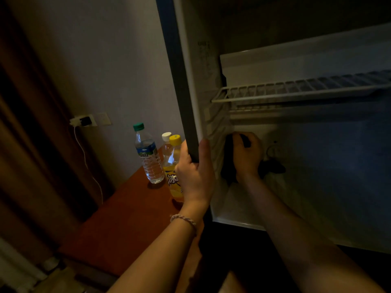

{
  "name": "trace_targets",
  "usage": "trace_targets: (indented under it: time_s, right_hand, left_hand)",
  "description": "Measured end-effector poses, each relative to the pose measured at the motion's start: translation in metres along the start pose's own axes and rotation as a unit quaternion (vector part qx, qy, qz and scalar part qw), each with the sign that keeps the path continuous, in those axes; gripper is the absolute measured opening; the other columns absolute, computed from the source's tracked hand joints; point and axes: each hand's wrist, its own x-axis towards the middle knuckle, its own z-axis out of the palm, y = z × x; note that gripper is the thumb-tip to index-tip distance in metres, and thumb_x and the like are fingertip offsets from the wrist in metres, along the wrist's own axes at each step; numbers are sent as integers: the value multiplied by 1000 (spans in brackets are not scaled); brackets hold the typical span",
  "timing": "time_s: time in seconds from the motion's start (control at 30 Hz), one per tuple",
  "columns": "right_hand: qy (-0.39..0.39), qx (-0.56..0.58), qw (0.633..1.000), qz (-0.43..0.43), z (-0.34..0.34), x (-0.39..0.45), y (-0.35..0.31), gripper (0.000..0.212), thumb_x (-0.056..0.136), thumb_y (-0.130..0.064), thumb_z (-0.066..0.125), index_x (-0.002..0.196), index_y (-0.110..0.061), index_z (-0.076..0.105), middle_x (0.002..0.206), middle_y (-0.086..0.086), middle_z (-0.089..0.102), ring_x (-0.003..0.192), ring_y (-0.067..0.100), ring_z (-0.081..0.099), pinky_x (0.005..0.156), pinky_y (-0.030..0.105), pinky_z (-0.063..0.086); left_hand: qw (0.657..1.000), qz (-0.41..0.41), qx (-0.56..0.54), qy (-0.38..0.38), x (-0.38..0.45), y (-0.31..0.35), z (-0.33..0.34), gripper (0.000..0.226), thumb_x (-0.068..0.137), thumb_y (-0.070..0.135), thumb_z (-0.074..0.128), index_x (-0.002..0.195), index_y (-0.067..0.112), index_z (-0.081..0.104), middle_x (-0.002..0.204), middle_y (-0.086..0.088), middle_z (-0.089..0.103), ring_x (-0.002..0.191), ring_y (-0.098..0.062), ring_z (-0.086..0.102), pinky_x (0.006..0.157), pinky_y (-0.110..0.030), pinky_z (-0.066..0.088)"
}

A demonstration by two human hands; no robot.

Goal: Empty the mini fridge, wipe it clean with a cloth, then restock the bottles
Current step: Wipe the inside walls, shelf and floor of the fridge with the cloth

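Note:
The mini fridge (296,64) stands open on the right, its inside white and holding no bottles, with a wire shelf (296,87) across the upper part. My left hand (195,172) grips the fridge's dark left front edge (179,81). My right hand (246,155) is inside the fridge, low at the left wall, holding a dark cloth (228,163) against it. On the red-brown table (118,225) to the left stand a clear water bottle (148,155) with a green cap, a yellow drink bottle (174,166) and behind it a white-capped bottle (166,140).
A wall socket (84,121) with a plugged charger and a white cable (86,161) hangs on the wall behind the table. A brown curtain (25,123) fills the left side. The room is dim.

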Motion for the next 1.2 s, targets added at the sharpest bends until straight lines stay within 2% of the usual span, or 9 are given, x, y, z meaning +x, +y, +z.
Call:
trace_targets:
  time_s: [0.13, 0.27, 0.37, 0.6, 0.73, 0.87, 0.97, 1.07, 1.2]
  right_hand:
    - [-21, -25, 999, -37, 0, 1, 1, 14, 91, -26, 64, 85, -14, 67, 97, 10, 66, 87, 19, 64, 78, 29, 53]
    - [-38, -56, 996, -60, 1, 2, -1, 27, 84, -41, 60, 80, -15, 66, 96, 12, 65, 81, 19, 65, 76, 37, 56]
    - [-47, -76, 994, -60, 0, -1, -4, 24, 85, -38, 60, 78, -15, 64, 97, 14, 63, 81, 21, 64, 76, 39, 56]
    - [-43, -94, 993, -58, -11, -45, -24, 20, 98, -27, 55, 78, -23, 58, 102, 0, 51, 86, 13, 53, 73, 22, 34]
    - [-51, -67, 990, -112, -19, -73, -22, 18, 96, -34, 53, 82, -24, 59, 104, 0, 54, 92, 14, 58, 79, 27, 43]
    - [-44, -44, 989, -135, -21, -84, -22, 3, 94, -29, 59, 91, -30, 57, 105, -4, 56, 94, 4, 56, 80, 16, 43]
    - [-47, -25, 992, -115, -22, -87, -20, 11, 89, -38, 58, 97, -32, 53, 102, -6, 60, 95, 3, 58, 79, 17, 46]
    - [-61, -32, 987, -146, -24, -86, -18, 6, 94, -26, 61, 96, -26, 55, 100, -1, 60, 91, -1, 57, 77, 8, 42]
    - [-79, -40, 982, -164, -20, -70, -16, 9, 93, -28, 56, 89, -20, 57, 98, 5, 59, 88, 6, 58, 76, 11, 44]
  left_hand:
    - [1000, 7, 12, 4, 2, -4, -1, 21, 100, 43, 51, 86, 28, 52, 58, 13, 54, 48, -1, 46, 48, -17, 39]
    - [1000, 12, 14, 5, 1, -2, 0, 28, 94, 56, 50, 88, 30, 53, 61, 16, 56, 50, -1, 49, 49, -19, 41]
    - [1000, 10, 8, 7, 0, 1, 0, 25, 94, 54, 49, 89, 29, 52, 59, 14, 56, 49, -2, 48, 48, -19, 40]
    - [1000, 8, 4, 15, -1, 2, 2, 41, 90, 56, 45, 100, 19, 59, 61, 18, 58, 51, 0, 51, 49, -14, 39]
    - [1000, 11, 5, 9, -2, 6, 0, 24, 92, 56, 45, 92, 33, 53, 68, 19, 63, 59, 0, 58, 54, -20, 47]
    - [1000, 10, 5, 1, -1, 6, -1, 26, 92, 63, 46, 95, 38, 53, 73, 20, 65, 66, -1, 63, 60, -28, 54]
    - [1000, 13, -1, 1, 0, 4, 0, 34, 88, 70, 46, 94, 38, 53, 76, 21, 66, 67, -1, 62, 60, -24, 53]
    - [1000, 19, -3, 6, 0, 5, 0, 44, 83, 78, 42, 94, 37, 53, 78, 19, 66, 68, -1, 62, 59, -20, 51]
    - [1000, 13, 6, 7, 1, 2, -1, 32, 91, 66, 45, 95, 35, 54, 74, 18, 64, 63, -2, 60, 57, -18, 47]
